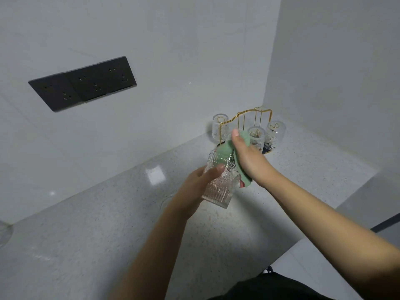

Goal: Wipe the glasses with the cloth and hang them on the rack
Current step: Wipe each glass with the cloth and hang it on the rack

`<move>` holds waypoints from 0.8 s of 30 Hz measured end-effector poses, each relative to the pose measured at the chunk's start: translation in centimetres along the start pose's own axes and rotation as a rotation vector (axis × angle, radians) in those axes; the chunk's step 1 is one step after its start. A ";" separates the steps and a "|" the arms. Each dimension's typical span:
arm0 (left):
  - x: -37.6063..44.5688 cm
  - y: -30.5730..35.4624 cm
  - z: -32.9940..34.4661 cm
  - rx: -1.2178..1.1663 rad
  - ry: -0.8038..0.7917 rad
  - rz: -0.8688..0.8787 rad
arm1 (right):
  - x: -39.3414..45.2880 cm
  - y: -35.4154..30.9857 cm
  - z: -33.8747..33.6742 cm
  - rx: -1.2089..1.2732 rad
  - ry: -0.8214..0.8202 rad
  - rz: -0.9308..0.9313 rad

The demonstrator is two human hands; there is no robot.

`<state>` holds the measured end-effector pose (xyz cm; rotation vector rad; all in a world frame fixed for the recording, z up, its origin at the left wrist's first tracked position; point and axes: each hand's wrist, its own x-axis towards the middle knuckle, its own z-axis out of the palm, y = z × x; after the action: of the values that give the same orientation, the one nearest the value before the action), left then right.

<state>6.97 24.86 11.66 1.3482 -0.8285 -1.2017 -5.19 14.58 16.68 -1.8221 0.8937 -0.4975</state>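
Mid-frame, above speckled desk point(91, 224): patterned glass point(217, 182) held tilted in left hand point(194, 180), grip curled round its side. Green cloth point(225, 155) pinched in right hand point(246, 156), pressed at glass mouth. Behind, upper right of centre: gold rack point(245, 118), three glasses point(256, 136) hung inverted.

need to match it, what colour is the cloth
Light green cloth, held by the right hand; clearest in the head view.

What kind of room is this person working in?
Probably a home kitchen corner: a speckled stone countertop meets white tiled walls, a dark socket panel sits above it, and a gold wire rack holds upturned glasses.
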 end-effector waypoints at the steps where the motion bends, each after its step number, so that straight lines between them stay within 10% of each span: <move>1: 0.1 0.2 -0.3 0.002 -0.008 -0.021 | -0.4 0.0 0.0 -0.067 -0.025 -0.015; 13: 0.7 2.3 -1.2 -0.162 -0.690 -0.232 | 0.1 1.3 -1.2 0.088 -0.940 -0.043; 18: 1.3 1.0 -3.0 -0.064 -0.448 -0.105 | 0.6 2.7 -0.6 0.395 -0.782 0.054; 24: 0.6 -1.7 -0.3 0.009 0.217 0.186 | 1.4 2.7 0.2 0.823 -0.584 0.286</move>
<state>7.10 24.64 9.87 1.3498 -0.7854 -0.8915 -5.11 13.01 14.08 -0.9696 0.4241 -0.0934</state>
